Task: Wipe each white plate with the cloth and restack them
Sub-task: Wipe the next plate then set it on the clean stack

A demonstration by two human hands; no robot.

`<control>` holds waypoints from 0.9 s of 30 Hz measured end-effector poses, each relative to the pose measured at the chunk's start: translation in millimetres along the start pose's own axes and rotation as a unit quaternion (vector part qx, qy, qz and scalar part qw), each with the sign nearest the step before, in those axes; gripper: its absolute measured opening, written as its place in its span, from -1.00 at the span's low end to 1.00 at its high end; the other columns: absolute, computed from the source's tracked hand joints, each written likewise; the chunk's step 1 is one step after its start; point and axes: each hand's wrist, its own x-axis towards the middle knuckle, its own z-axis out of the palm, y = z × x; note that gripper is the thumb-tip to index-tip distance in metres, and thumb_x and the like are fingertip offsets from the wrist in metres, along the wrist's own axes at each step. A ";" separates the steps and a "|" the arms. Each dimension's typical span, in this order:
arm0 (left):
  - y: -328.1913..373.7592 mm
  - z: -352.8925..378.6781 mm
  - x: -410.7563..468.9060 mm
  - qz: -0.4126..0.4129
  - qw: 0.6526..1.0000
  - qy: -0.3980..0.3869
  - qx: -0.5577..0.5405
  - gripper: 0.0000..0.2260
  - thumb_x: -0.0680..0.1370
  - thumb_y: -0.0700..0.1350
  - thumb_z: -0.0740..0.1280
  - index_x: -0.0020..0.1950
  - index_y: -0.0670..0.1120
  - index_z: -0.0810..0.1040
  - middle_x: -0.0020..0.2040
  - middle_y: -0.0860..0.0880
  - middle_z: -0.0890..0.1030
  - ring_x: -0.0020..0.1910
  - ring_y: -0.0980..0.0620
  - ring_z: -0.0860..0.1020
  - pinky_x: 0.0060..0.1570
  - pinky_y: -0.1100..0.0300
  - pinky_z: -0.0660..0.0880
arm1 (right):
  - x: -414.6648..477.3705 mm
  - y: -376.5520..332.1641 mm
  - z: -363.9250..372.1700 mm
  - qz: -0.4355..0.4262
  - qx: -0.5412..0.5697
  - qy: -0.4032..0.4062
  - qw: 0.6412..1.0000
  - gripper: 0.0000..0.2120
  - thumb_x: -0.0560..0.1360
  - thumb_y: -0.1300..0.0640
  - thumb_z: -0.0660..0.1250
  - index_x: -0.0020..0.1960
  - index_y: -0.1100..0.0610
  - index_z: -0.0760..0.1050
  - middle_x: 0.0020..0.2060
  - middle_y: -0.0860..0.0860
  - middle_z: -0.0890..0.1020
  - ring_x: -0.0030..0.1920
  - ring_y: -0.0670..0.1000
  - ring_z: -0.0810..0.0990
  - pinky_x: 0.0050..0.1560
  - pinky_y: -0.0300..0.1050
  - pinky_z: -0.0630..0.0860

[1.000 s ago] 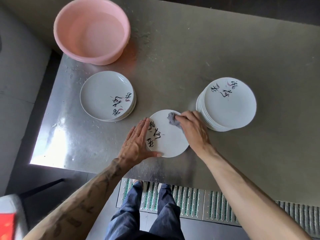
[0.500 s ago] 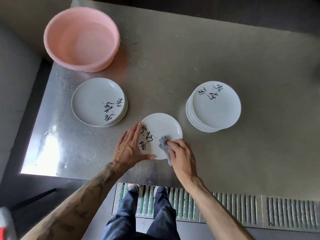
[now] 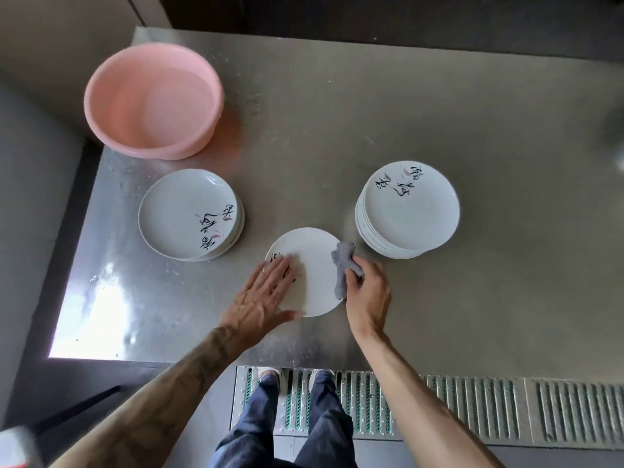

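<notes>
Two stacks of white plates are set on the steel table (image 3: 337, 113), and between them, nearer the person, a single plate (image 3: 317, 261) is laid flat and face up. That single plate is taken as the reference for everything else.

The left hand (image 3: 260, 298) is pressed on its left part. The fingers are held straight and close together over the black brush lettering, which is mostly covered, and the thumb is stretched out along the near rim. The right hand (image 3: 366, 292) is placed at the right rim of the plate, with its fingers curled round a grey cloth (image 3: 341, 265). The cloth is bunched and held against the plate's right edge, partly over the white surface.

To the left of the plate and a little farther away, the left stack (image 3: 182, 214) is seen. It is low, made of few plates, with lettering on the top one. To the right of the plate, near the cloth, the right stack (image 3: 412, 211) is seen, taller and touched by neither hand. Far beyond the plate to the left, past the left stack, a pink basin (image 3: 152, 148) is stood on the table. On the near side of the plate, past the table's edge, legs in blue trousers (image 3: 304, 430) and a metal floor grate (image 3: 472, 407) are seen.
</notes>
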 end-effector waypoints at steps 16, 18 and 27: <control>37.3 -39.1 2.4 0.055 0.992 0.114 -0.020 -0.62 0.68 -0.12 0.16 0.48 -0.15 0.50 0.46 -0.16 0.51 0.41 -0.16 0.52 0.34 -0.06 0.49 | 4.4 -17.5 -27.4 0.187 0.447 -0.055 0.873 -0.81 0.60 0.33 0.34 0.16 0.18 0.65 0.03 0.12 0.72 0.00 0.02 0.65 0.15 -0.01 0.53; 48.3 -61.9 7.4 -0.013 0.983 0.150 -0.105 -0.70 0.70 -0.05 0.19 0.33 -0.10 0.61 0.19 -0.09 0.69 0.07 -0.11 0.69 0.03 0.04 0.61 | 9.3 -30.8 -32.1 0.152 0.452 -0.061 0.877 -0.80 0.61 0.33 0.34 0.18 0.18 0.63 0.03 0.10 0.72 0.02 0.01 0.65 0.14 -0.06 0.54; 67.3 -115.8 8.2 -0.163 0.762 0.109 -0.618 -0.81 0.69 -0.07 0.28 0.02 -0.13 0.63 -0.21 0.04 0.61 -0.22 0.09 0.53 -0.20 0.17 0.46 | 8.1 -99.4 -52.4 -0.186 0.146 -0.084 0.968 -0.70 0.55 0.32 0.39 0.24 0.10 0.64 0.15 -0.14 0.64 0.16 -0.15 0.61 0.21 -0.24 0.51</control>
